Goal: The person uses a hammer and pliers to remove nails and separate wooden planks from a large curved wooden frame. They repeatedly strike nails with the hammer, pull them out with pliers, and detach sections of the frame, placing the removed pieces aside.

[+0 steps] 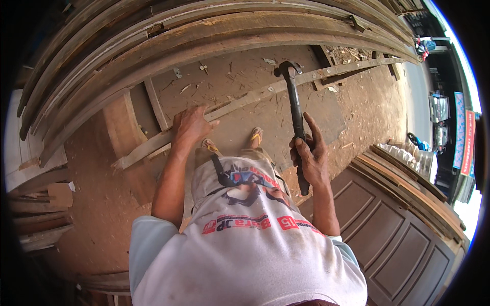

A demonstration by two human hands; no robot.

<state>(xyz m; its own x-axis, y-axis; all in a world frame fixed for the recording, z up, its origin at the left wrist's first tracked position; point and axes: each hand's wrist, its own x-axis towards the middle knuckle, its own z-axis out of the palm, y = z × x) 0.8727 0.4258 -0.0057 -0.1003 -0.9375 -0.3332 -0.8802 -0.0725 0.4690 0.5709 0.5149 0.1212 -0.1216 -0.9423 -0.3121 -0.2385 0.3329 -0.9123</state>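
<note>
My left hand [190, 126] presses down on a long narrow wooden strip [265, 91] that runs from lower left to upper right across the dirt floor. My right hand [310, 153] grips the black handle of a claw hammer [295, 102], held upright. The hammer's head [287, 68] hovers just above the strip, to the right of my left hand. My feet in yellow sandals [256, 136] stand just behind the strip. A white printed shirt fills the lower middle of the view.
Long weathered planks [153, 46] are stacked along the far side. A short board [155, 103] and a wider plank [122, 127] lie at left. Brown panelled doors [393, 239] lean at right, with more boards behind them. Wood scraps litter the ground.
</note>
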